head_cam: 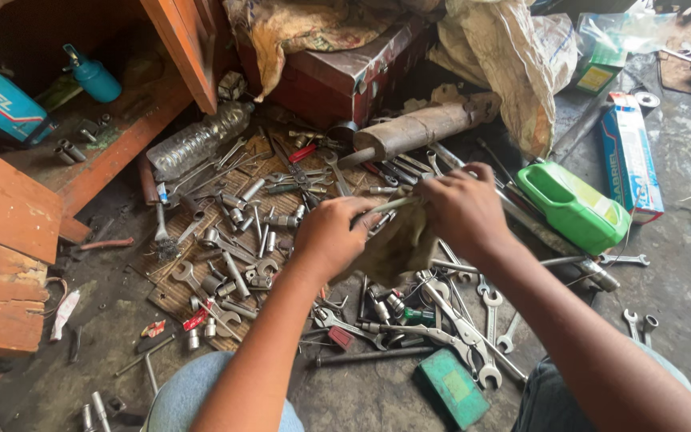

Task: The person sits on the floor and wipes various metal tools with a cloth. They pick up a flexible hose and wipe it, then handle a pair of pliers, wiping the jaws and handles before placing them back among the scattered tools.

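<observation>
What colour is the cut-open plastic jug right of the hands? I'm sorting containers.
Bright green jug, clearest in the head view.

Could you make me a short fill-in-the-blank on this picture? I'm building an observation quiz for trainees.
1. Both hands, the left hand and the right hand, grip a dirty ____ around a slim metal tool.
2. The cut-open plastic jug at the right is ____ in colour.
3. The clear plastic bottle lies on its ____.

Missing words: rag; green; side

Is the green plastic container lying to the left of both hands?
No: the green plastic container lies right of the right hand and left hand, which grip a dirty rag.
</observation>
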